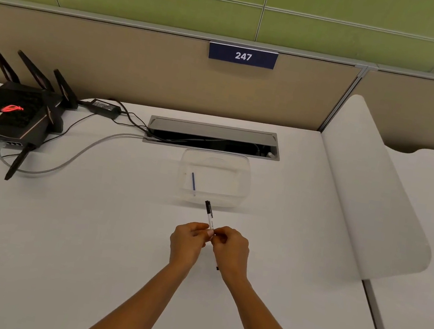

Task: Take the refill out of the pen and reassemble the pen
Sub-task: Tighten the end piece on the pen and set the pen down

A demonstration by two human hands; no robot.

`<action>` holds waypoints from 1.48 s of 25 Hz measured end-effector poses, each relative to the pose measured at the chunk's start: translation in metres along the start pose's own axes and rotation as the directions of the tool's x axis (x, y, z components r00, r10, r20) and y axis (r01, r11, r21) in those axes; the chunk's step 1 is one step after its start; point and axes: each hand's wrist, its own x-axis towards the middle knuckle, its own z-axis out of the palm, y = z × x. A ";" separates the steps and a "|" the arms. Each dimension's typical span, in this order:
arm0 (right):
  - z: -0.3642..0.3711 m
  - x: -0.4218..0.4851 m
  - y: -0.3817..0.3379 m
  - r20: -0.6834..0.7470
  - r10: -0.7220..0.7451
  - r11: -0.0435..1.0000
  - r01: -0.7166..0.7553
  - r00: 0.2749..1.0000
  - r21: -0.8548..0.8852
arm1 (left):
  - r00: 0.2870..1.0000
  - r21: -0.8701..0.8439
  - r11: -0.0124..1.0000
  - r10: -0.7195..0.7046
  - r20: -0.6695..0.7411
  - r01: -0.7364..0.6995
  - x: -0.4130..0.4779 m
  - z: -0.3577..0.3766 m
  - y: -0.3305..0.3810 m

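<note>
A white pen (209, 215) with a black cap end points away from me, up towards the container. My left hand (188, 242) and my right hand (231, 249) meet at the pen's near end, and both pinch it there. The near tip of the pen is hidden between my fingers. A thin blue refill (193, 182) lies inside a clear plastic container (244, 181) just beyond the pen. A small dark bit (217, 268) shows below my right wrist; I cannot tell what it is.
A black router (10, 114) with antennas stands at the far left, with cables and a power brick (104, 107) trailing to an open cable slot (213, 136). A white curved divider (370, 194) rises at the right. A beige partition with a "247" sign backs the white desk.
</note>
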 end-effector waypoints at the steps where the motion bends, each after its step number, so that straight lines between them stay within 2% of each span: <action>1: 0.001 0.001 0.000 0.001 0.024 1.000 -0.024 1.000 -0.001 | 1.000 -0.001 1.000 0.000 -0.006 0.000 -0.001 0.000 -0.002; 6: 0.011 0.012 0.008 0.015 0.134 0.991 -0.134 0.991 0.003 | 1.000 0.046 0.999 -0.027 0.003 0.026 0.006 0.006 -0.010; 15: 0.028 0.018 0.018 0.037 0.240 0.970 -0.238 0.970 -0.042 | 0.997 0.197 0.978 -0.070 0.033 0.062 0.014 0.013 -0.020; 19: 0.034 0.017 0.020 0.056 0.256 0.965 -0.252 0.965 -0.067 | 0.998 0.275 0.959 -0.065 0.010 0.060 0.015 0.013 -0.023; 37: 0.042 0.008 0.027 0.050 0.220 0.969 -0.212 0.974 -0.125 | 0.997 0.321 0.944 -0.077 -0.007 0.075 0.015 0.013 -0.031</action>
